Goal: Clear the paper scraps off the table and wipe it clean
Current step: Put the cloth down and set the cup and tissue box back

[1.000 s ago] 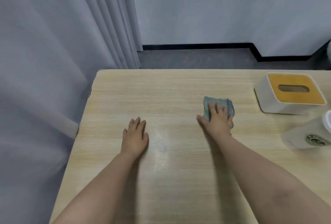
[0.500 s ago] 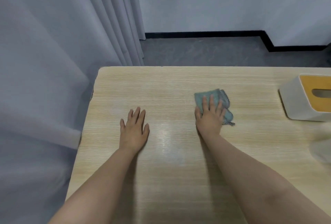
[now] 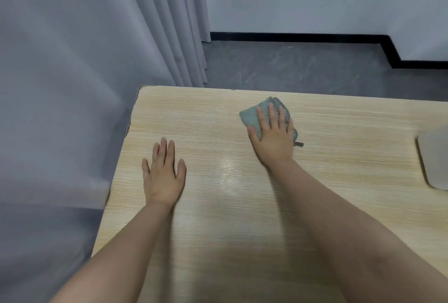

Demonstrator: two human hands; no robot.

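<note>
- The right hand (image 3: 271, 137), fingers spread flat, is pushing the cloth (image 3: 252, 118) farther toward the table's (image 3: 339, 133) far edge.
- The left hand (image 3: 163, 174) is staying flat, holding nothing.
- No scraps are showing, so wiping is going on.

Person's two forearms bare from lower frame edge to wrist; no sleeve visible. Bare left hand (image 3: 163, 176) and bare right hand (image 3: 272, 139): no rings, watch, bracelet or glove visible. Fingernails short, unpainted so far as visible.

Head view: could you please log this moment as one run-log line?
phase: wiping | right hand: pressing cloth flat on table | left hand: flat on table | paper scraps: none visible
</note>
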